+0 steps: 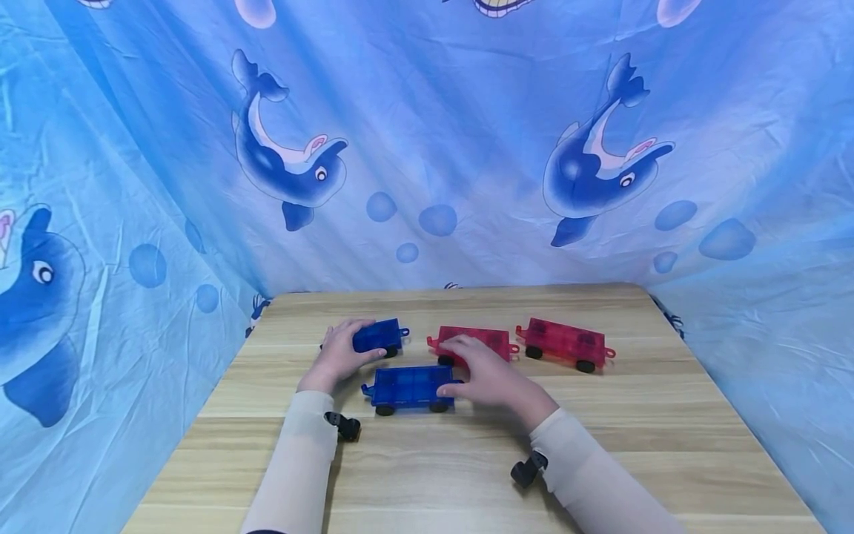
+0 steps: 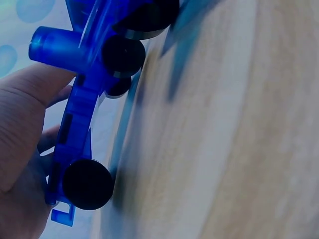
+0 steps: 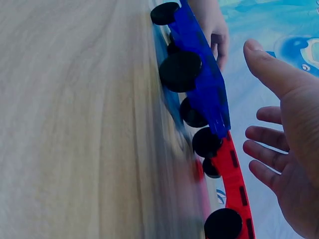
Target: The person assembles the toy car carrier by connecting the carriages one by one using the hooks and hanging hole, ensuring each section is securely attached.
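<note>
The left hand (image 1: 339,354) grips the far blue car (image 1: 376,336). The right hand (image 1: 490,377), fingers released, has the near blue car (image 1: 407,387) below its thumb, the inner red car (image 1: 492,340) at its fingertips, the outer red car (image 1: 563,341) farther right. Both blue cars stand uncoupled; the reds, unclear.

on the table (image 1: 480,475), in a rough row, left to right: rear-left wagon (image 1: 379,336), rear-middle wagon (image 1: 485,340), rear-right wagon (image 1: 567,340). before the gap between the left 2: front wagon (image 1: 407,387). at the rear-left wagon: left hand (image 1: 339,356). above the front wagon's right end: right hand (image 1: 492,374). behind the table: curtain (image 1: 460,163).
</note>
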Demonstrator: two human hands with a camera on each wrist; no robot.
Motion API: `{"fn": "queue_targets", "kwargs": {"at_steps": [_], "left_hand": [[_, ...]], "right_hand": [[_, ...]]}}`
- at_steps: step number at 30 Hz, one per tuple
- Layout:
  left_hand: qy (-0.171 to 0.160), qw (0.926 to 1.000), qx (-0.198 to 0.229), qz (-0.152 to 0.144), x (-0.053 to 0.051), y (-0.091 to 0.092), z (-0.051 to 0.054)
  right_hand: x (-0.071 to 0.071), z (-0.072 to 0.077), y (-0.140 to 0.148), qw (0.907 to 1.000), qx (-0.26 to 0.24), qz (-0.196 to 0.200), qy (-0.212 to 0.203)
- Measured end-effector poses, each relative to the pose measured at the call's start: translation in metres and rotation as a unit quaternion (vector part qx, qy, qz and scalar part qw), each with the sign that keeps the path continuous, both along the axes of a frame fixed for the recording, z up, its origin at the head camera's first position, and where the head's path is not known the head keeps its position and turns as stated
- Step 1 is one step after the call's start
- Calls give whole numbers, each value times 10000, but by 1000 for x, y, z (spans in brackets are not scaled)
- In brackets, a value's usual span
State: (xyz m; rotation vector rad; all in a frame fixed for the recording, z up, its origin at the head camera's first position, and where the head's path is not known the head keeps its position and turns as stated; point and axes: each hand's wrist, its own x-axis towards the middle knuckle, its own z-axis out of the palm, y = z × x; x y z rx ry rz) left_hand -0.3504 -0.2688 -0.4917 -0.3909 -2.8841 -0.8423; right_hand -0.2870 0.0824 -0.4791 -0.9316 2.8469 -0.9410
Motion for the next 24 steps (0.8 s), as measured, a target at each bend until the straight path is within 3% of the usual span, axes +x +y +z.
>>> {"fn": "queue_targets", "kwargs": {"at_steps": [24], "left_hand": [[80,9994,-283,153,1,2,-2]], "right_hand": [[7,-6,-19,9987,394,331,12]]}}
